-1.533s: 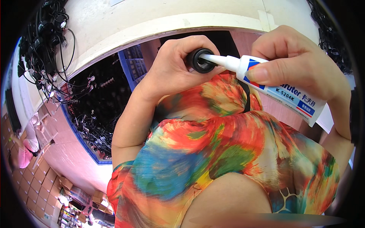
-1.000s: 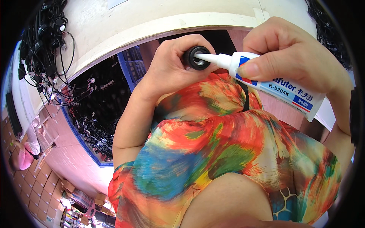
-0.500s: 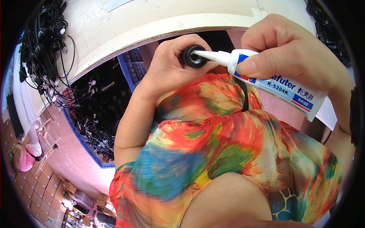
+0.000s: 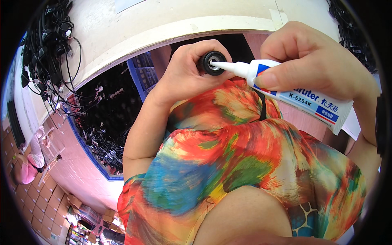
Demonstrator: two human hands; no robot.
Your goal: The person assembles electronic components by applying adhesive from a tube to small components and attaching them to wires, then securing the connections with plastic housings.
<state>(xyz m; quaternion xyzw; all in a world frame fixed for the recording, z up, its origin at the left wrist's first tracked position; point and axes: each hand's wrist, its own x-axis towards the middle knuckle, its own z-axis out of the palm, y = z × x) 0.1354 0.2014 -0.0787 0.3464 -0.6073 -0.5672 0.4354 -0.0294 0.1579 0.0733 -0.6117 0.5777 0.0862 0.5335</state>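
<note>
"Looking down from the head view, what am I holding?"

"My left hand (image 4: 183,69) is curled snugly around a black cylindrical part (image 4: 206,68), its mouth facing the camera. My right hand (image 4: 314,61) pinches a white squeeze tube (image 4: 304,98) near the shoulder, behind the nozzle (image 4: 234,68)."

"And where are they?"

"Both are held up before the patterned top (image 4: 212,163), near the edge of the white table (image 4: 179,16). The nozzle's tip lies at the part's mouth; I can't tell if they touch."

"How should they handle?"

"I'd judge the part light, stiff and perhaps slick, best wrapped by its outer wall, clear of the rim. The tube looks soft and light, so I'd grip it gently behind the shoulder."
</note>
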